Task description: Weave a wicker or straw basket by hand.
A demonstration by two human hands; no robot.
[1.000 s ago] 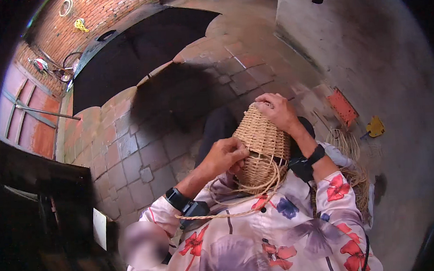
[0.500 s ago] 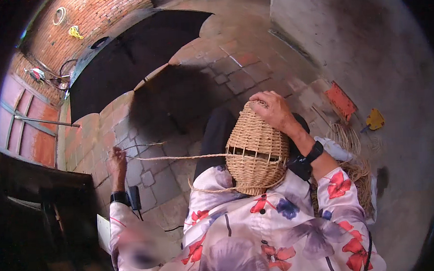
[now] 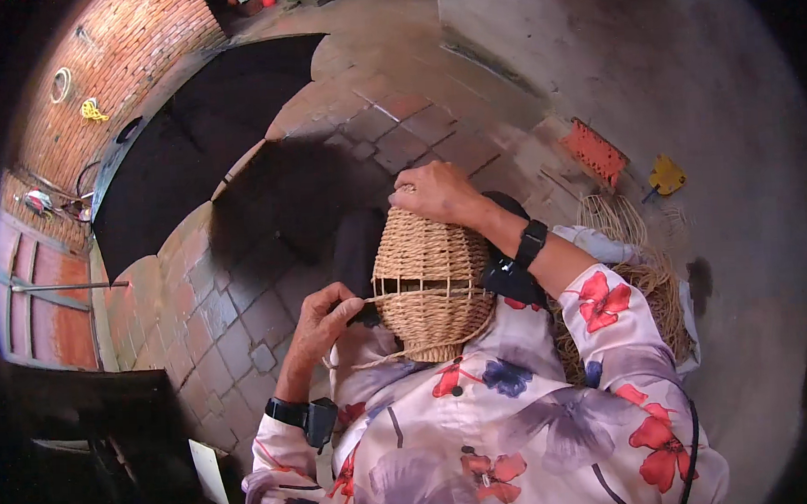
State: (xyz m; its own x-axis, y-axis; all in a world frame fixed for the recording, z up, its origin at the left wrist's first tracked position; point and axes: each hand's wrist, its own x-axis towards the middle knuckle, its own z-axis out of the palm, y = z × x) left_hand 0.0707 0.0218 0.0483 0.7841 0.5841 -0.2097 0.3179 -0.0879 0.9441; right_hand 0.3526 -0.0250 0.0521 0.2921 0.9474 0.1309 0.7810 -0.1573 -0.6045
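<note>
Basket (image 3: pixel 430 251), woven in straw-coloured fibre, sits in the seated person's lap, its long axis running away from the chest and out between the knees, tapering toward both ends. From where I stand, everything hangs on the open slot (image 3: pixel 414 285) that crosses its middle at right angles to that axis, with thin uprights showing inside. The left hand (image 3: pixel 324 323) is by far the nearer to it: thumb and forefinger are closed in a pinch on a pale working cord (image 3: pixel 383 298), just off the basket's left side, so the slot lies directly to the right of those fingertips. The cord runs from the pinch toward the slot's lower edge, across the axis. The right hand (image 3: pixel 435 192) is well apart from the slot, up at the far end, fingers bent down over the tip and gripping it, though I can't see where its thumb lies. Another length of cord, the slack strand (image 3: pixel 408 353), curves round the near end, below the slot, and trails off leftward over the floral shirt (image 3: pixel 510 418). Beyond the right forearm, on the floor, a heap of loose fibre (image 3: pixel 653 300) spills beside a whitish sack (image 3: pixel 601 245).
</note>
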